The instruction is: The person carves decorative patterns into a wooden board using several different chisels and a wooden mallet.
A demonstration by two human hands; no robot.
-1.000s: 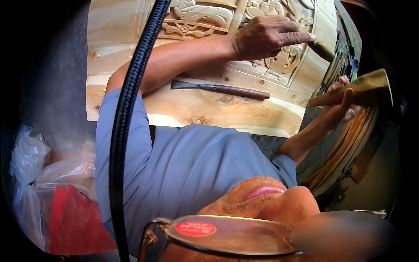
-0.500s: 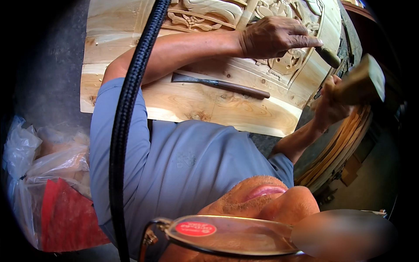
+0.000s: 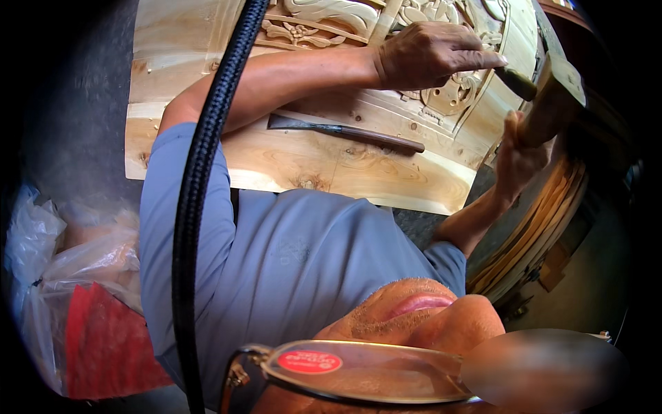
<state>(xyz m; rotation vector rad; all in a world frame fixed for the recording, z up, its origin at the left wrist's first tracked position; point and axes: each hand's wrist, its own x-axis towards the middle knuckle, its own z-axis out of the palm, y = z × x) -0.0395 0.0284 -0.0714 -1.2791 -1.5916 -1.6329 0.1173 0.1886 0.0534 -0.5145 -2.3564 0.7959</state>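
My left hand (image 3: 429,56) is closed around a carving chisel whose rounded dark handle (image 3: 517,83) sticks out past the fingers to the right. Its blade is hidden behind the hand, over the carved wooden panel (image 3: 303,162). Lower right of it, my right hand (image 3: 522,153) grips a wooden mallet (image 3: 557,96). The mallet's head is right by the end of the chisel handle; whether they touch I cannot tell. A second chisel (image 3: 345,131), with a flat dark blade and a brown handle, lies on the bare lower part of the panel.
Floral relief carving (image 3: 300,33) covers the panel's far part. A black braided cable (image 3: 200,172) crosses the view at left. Clear plastic bags (image 3: 103,241) and a red piece (image 3: 110,345) are at lower left. Curved wooden strips (image 3: 531,234) are at right.
My right hand has swung the mallet up and left, bringing its head to the end of the chisel handle. My left hand has barely shifted and still grips the chisel.
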